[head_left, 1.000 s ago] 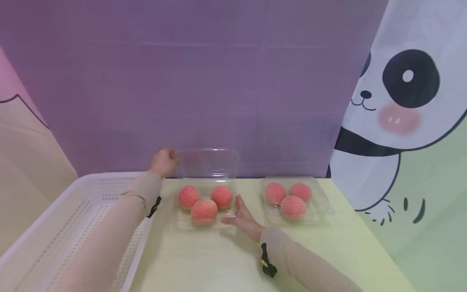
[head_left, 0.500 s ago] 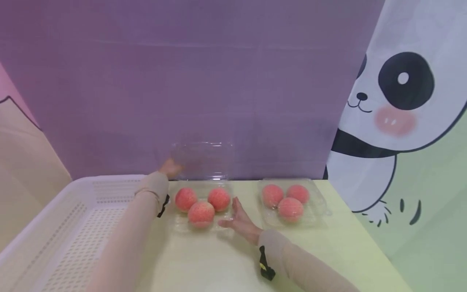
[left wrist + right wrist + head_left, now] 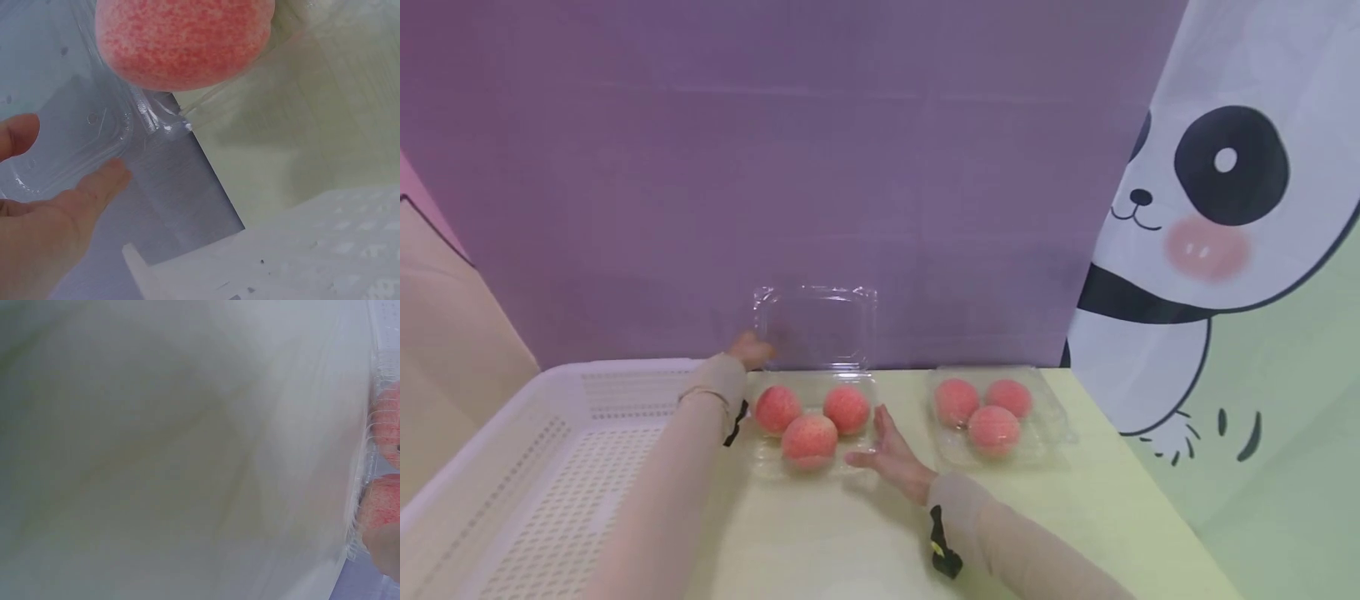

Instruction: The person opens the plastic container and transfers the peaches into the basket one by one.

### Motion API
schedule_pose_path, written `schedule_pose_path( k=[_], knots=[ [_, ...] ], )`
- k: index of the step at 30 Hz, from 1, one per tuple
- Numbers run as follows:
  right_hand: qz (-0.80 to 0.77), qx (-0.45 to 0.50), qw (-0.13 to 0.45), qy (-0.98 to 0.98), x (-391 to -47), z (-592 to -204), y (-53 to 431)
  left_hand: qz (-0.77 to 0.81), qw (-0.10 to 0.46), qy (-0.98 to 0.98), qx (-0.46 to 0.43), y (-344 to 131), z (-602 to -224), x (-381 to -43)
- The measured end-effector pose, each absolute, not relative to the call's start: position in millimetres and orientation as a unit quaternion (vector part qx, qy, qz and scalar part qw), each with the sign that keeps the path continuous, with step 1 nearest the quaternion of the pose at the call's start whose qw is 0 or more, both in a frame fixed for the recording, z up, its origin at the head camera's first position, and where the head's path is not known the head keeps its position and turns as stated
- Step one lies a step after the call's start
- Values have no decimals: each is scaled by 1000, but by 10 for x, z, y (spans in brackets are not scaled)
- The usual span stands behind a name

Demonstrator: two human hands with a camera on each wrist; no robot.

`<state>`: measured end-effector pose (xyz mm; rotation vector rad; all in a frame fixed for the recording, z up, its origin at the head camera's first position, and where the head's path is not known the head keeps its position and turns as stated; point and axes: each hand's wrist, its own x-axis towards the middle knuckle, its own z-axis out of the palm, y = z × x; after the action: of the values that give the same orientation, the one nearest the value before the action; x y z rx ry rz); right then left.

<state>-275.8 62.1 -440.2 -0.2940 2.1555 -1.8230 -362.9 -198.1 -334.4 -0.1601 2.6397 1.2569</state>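
Note:
A clear plastic clamshell box (image 3: pixel 767 467) stands on the table with its lid (image 3: pixel 823 325) raised against the purple backdrop. Three pink-red peaches (image 3: pixel 809 442) sit in its base. My left hand (image 3: pixel 750 350) is at the lid's left edge; in the left wrist view its straight finger and thumb (image 3: pixel 19 134) are spread over the clear plastic, one peach (image 3: pixel 184 40) above them. Whether they touch the lid I cannot tell. Beside the base's right side, my right hand (image 3: pixel 895 458) has thumb and fingers apart. Only a bit of that hand (image 3: pixel 384 547) shows in the right wrist view.
A second clear box (image 3: pixel 1045 450), its lid down, holds three peaches (image 3: pixel 994 432) on the right of the pale yellow table (image 3: pixel 805 542). On the left stands a white perforated basket (image 3: pixel 550 467). A purple backdrop (image 3: pixel 820 167) rises behind the table.
My left hand has loosened from the lid's upper left edge and moved down beside it. The lid now stands more upright. My right hand stays beside the box; the view has shifted slightly.

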Motion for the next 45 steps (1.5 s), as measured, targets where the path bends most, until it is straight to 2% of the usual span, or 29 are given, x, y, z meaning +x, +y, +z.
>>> schedule_pose_path(
  k=[10,15,20,27,37,45],
  knots=[
    [-628,-105,157,755,-2745,-4405,623,428,138,892,-53,-2019,-3385,-3563],
    [-633,-112,154,750,-2746,-4404,633,422,132,895,-53,-1960,-3390,-3457],
    [-633,-114,155,750,-2779,-4412,641,422,103,899,-63,-1905,-3362,-3381],
    [-626,-114,153,756,-2835,-4451,662,436,-1,898,-60,-1731,-3342,-3249],
    [-630,-112,149,754,-2908,-4432,676,452,10,890,-58,-1545,-3508,-3152],
    [-632,-110,146,753,-2916,-4425,676,433,-39,899,-48,-1590,-3919,-3332]
  ],
)
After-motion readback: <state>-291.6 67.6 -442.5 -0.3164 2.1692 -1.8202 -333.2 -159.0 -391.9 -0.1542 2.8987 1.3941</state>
